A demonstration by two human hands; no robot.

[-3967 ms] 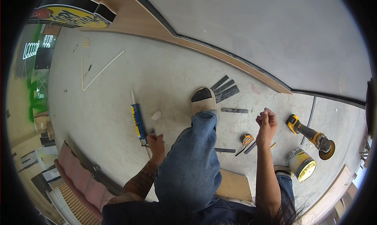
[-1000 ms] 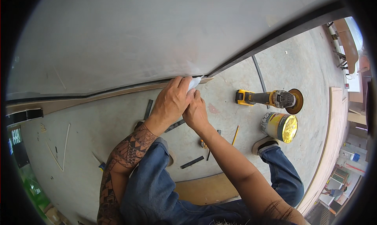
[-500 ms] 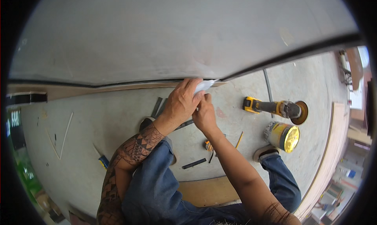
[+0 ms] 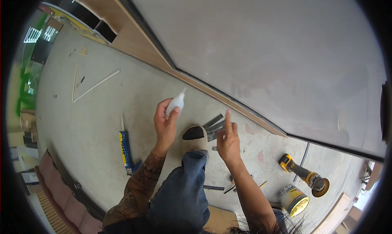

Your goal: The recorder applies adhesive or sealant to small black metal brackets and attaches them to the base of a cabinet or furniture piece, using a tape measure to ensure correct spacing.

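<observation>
My left hand (image 4: 164, 125) is wrapped round a small white squeeze bottle (image 4: 175, 105), its thin nozzle tilted up. The tip stands apart from the large grey panel (image 4: 269, 50). A black strip (image 4: 232, 99) runs along the panel's edge, above a pale wooden edge (image 4: 204, 89). My right hand (image 4: 229, 146) holds nothing that I can see. Its index finger stretches toward the wooden edge while some other fingers are bent; whether the fingertip touches the edge is unclear. Beneath and between the hands lie black strips (image 4: 214, 125) on the floor, beside my shoe (image 4: 194, 138).
A yellow and black angle grinder (image 4: 302, 172) lies on the concrete floor at right, near a paint can (image 4: 292, 199). At left are a blue caulking tube (image 4: 125, 150) and a bent white strip (image 4: 96, 87). A pencil (image 4: 263, 184) lies by my right forearm.
My hands have parted and drawn back from the panel's edge. The bottle has moved left in my left hand, and my right hand has come away from it. The view has turned.
</observation>
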